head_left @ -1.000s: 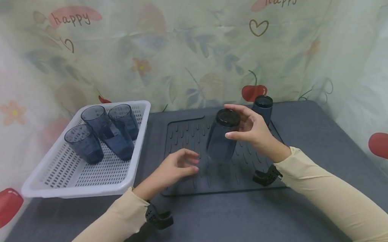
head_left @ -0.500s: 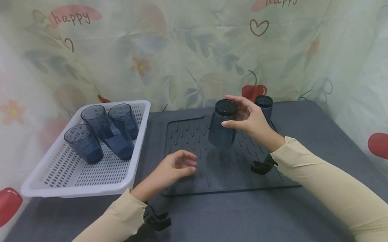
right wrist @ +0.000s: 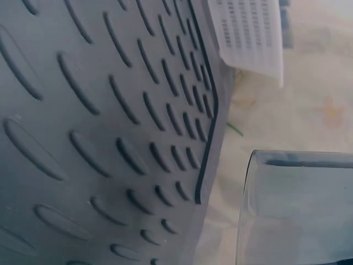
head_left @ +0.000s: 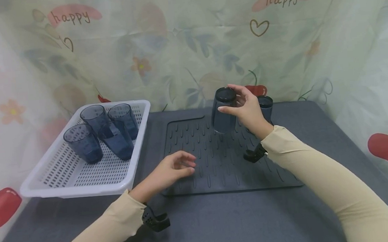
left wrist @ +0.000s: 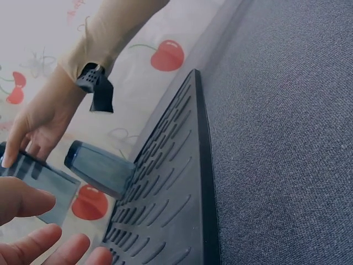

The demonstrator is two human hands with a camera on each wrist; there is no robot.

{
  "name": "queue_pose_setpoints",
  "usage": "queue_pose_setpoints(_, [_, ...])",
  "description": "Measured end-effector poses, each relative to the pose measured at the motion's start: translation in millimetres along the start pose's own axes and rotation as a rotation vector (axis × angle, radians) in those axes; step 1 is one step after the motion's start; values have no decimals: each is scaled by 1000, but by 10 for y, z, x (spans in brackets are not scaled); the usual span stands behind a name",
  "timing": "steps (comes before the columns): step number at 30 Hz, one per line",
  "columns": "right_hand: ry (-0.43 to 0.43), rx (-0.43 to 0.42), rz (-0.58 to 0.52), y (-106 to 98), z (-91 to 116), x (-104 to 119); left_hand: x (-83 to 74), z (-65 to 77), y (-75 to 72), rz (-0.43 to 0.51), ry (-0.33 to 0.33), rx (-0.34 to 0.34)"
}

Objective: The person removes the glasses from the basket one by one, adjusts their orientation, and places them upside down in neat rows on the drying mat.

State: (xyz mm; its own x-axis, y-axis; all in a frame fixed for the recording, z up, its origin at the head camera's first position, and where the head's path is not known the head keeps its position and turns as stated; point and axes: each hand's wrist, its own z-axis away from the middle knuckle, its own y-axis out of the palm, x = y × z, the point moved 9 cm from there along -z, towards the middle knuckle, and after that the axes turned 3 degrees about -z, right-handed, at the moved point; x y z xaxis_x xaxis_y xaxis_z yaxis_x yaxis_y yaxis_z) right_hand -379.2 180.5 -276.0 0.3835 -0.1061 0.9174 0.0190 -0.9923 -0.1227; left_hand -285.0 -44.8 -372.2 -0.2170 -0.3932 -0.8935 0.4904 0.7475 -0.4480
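Note:
My right hand (head_left: 249,111) grips a dark blue drinking glass (head_left: 223,116) near its base, between thumb and fingers. The glass is upside down, base up, held over the back part of a black ribbed drying mat (head_left: 215,172). In the right wrist view, the rim end of this glass (right wrist: 298,215) shows at lower right. Behind my right hand, a second upside-down glass (head_left: 265,107) stands at the mat's back right; the left wrist view shows this glass (left wrist: 102,168) whole. Over the mat's left front, my left hand (head_left: 170,172) hovers with relaxed fingers, holding nothing.
A white perforated basket (head_left: 76,191) stands on the left, with several blue glasses (head_left: 83,143) lying tilted inside. The dark grey tabletop (head_left: 216,225) runs around the mat. A printed curtain (head_left: 182,61) hangs behind and along both sides.
My right hand has moved the upside-down glass up and away toward the back of the mat, turning it more upright. My left hand has barely shifted.

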Motion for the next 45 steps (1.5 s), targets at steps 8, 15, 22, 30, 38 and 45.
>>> queue_pose_setpoints(8, [14, -56, 35, -82, -164, -84, -4, -10, 6, 10, 0, -5])
queue_pose_setpoints(15, [30, -103, 44, -122, -236, -241, -1, -12, 10, 4, -5, -4])
queue_pose_setpoints(22, [67, -114, 66, -142, -204, -421, -5, -7, 16, -9, -13, 1])
queue_pose_setpoints(30, [110, -122, 94, -165, -175, -595, -2, 6, 3, -5, -24, -1])
queue_pose_setpoints(38, [143, -116, 64, -159, -139, -700, -17, -8, 18, -2, -5, 5])
queue_pose_setpoints(45, [157, -144, 41, -175, -138, -751, -11, -19, 33, -4, 3, 12])
